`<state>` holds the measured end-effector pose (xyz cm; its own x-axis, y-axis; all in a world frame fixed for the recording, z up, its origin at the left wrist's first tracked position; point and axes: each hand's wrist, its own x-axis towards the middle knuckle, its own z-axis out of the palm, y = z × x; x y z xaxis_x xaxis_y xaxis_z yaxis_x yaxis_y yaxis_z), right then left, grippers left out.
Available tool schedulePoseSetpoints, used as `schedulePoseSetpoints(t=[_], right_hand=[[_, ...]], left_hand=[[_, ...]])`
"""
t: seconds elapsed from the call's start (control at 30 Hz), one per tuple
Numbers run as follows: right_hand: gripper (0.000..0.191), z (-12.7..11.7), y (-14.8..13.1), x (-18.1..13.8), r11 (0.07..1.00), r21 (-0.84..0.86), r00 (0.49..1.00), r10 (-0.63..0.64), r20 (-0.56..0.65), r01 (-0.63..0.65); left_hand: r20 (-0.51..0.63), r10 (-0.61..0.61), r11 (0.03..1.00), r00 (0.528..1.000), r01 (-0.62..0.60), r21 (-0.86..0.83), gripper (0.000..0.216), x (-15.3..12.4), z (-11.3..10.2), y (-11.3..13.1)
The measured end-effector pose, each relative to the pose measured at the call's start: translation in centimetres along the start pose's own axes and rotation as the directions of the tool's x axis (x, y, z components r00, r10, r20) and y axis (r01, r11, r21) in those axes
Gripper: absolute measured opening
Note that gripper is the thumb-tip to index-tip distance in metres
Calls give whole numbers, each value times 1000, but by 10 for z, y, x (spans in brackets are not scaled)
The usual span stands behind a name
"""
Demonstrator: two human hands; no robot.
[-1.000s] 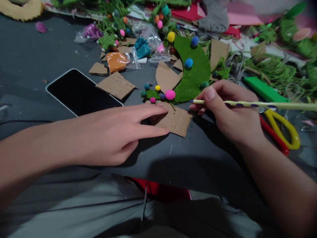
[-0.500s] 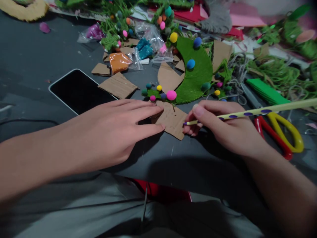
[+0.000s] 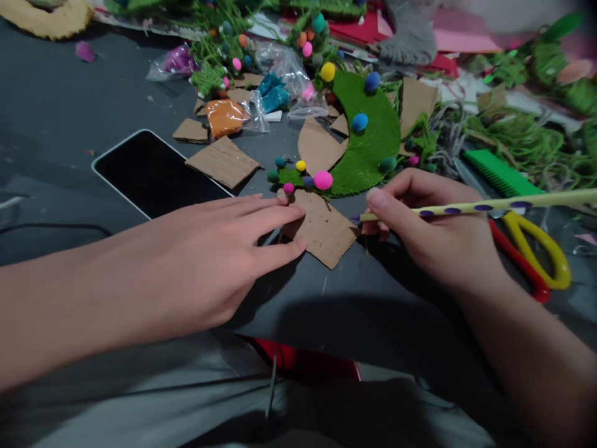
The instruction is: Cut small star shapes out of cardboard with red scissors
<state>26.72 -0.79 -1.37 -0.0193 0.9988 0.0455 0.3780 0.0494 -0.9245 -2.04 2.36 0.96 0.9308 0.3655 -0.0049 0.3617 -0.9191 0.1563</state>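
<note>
A small square of brown cardboard (image 3: 326,231) lies on the dark table, dotted with small dark marks. My left hand (image 3: 219,252) rests flat over it from the left, its fingers stretched out and their tips on the cardboard. Between the thumb and fingers of my right hand (image 3: 424,230) is a pale yellow pencil (image 3: 494,205) with purple spots. Its purple tip is by the cardboard's right corner. Just behind lies a crescent of green yarn (image 3: 373,146) with coloured balls on it, a large pink ball (image 3: 323,180) among them.
A phone (image 3: 144,174) lies partly under my left hand, with a cardboard piece (image 3: 224,162) on its edge. Red-and-yellow scissors (image 3: 543,249) and a green comb (image 3: 504,171) are at the right. Bags of orange (image 3: 227,117) and blue material, yarn scraps and paper crowd the back.
The pencil tip has moved up and slightly right with my right hand. The cardboard square has turned and shifted a little under my left fingers.
</note>
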Motion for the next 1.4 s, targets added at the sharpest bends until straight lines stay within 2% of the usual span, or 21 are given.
schedulePoseSetpoints(t=[0.17, 0.33, 0.47, 0.6, 0.7, 0.83, 0.93, 1.0, 1.07, 1.23, 1.3, 1.4], right_hand=[[34, 3, -1, -1, 999, -43, 999, -24, 40, 26], [36, 3, 1, 2, 1000, -15, 996, 9, 90, -7], [37, 3, -3, 1, 999, 34, 981, 25, 190, -32], [33, 4, -8, -4, 999, 2, 954, 33, 299, -35], [30, 6, -10, -7, 999, -2, 943, 40, 332, -42], [29, 12, -8, -8, 1000, 19, 970, 19, 244, -25], [33, 16, -8, -9, 1000, -7, 984, 14, 180, -13], [33, 18, -9, -9, 1000, -20, 984, 15, 179, -12], [32, 18, -9, -9, 1000, -26, 984, 19, 178, -15], [32, 12, -5, -4, 997, -74, 997, -9, 75, 15], [33, 9, -3, -2, 997, -78, 999, -16, 41, 20], [35, 7, -4, -3, 998, -57, 998, -7, 55, 10]], left_hand=[[-5, -24, 1000, 1000, 24, -5, 58, 4, 1, 9], [57, -57, 998, 997, 57, 9, 84, 3, 6, 23], [38, -62, 998, 997, 61, 27, 75, -1, 8, 31], [5, -77, 996, 997, 76, 54, 74, -11, 10, 43], [13, -100, 994, 995, 100, 52, 70, -21, 14, 54], [33, -126, 992, 992, 124, 38, 76, -29, 16, 63], [9, -103, 994, 995, 103, -33, 76, -28, 14, 61], [-31, -63, 994, 998, 60, -93, 69, -25, 10, 57], [7, -89, 988, 996, 89, -128, 59, -20, 6, 50], [85, 30, 983, 996, -14, -183, 58, -6, 2, 28], [118, 30, 982, 993, -8, -186, 60, -3, 2, 21], [117, 48, 981, 992, -25, -190, 54, -1, 2, 16]])
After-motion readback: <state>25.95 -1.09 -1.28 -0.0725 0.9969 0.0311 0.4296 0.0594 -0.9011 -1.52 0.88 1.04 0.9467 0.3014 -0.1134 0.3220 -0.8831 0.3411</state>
